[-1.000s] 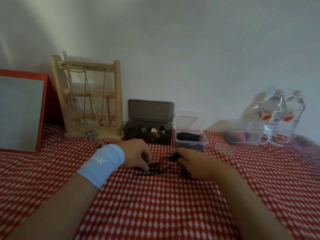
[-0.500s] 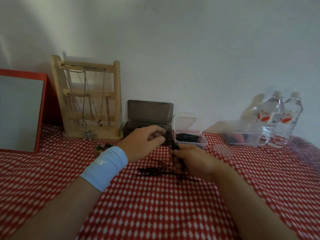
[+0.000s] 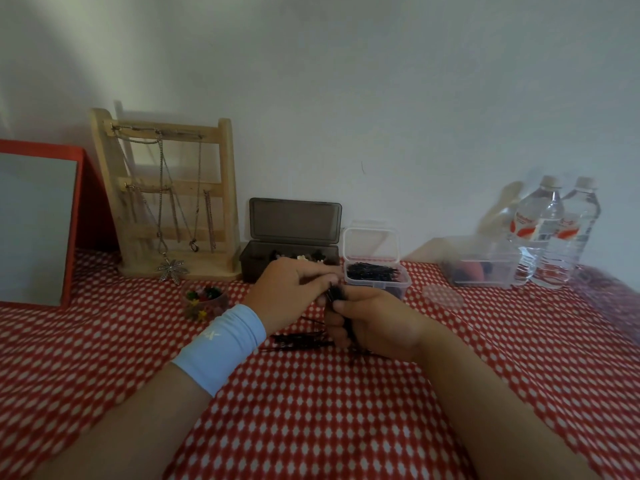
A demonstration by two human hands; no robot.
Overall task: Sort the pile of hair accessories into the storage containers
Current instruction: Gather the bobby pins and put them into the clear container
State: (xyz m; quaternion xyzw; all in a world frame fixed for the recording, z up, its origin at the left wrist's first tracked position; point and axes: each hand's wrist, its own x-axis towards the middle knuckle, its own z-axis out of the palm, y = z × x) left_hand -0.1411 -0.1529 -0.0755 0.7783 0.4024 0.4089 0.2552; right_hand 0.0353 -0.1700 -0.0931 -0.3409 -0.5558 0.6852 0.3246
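My right hand [image 3: 375, 320] grips an upright bundle of black bobby pins [image 3: 335, 293], its top sticking out above my fist. My left hand [image 3: 294, 289], with a light blue wristband, pinches the top of that bundle from the left. More black pins [image 3: 298, 341] lie loose on the red checked cloth beneath my hands. Just behind my hands stands a small clear box [image 3: 379, 277] with its lid up, holding black pins. Left of it is a dark grey box [image 3: 256, 261], lid open, with small clips inside.
A small bowl of coloured clips [image 3: 204, 301] sits left of my left hand. A wooden necklace stand [image 3: 166, 199] and a red-framed mirror [image 3: 38, 223] are at the back left. A clear tub [image 3: 485, 268], its round lid [image 3: 443, 296] and two water bottles [image 3: 557, 233] stand at the right.
Both hands rose from the loose pins on the cloth. My right hand lifted a bundle of pins upright, and my left hand came over to its top, near the clear box.
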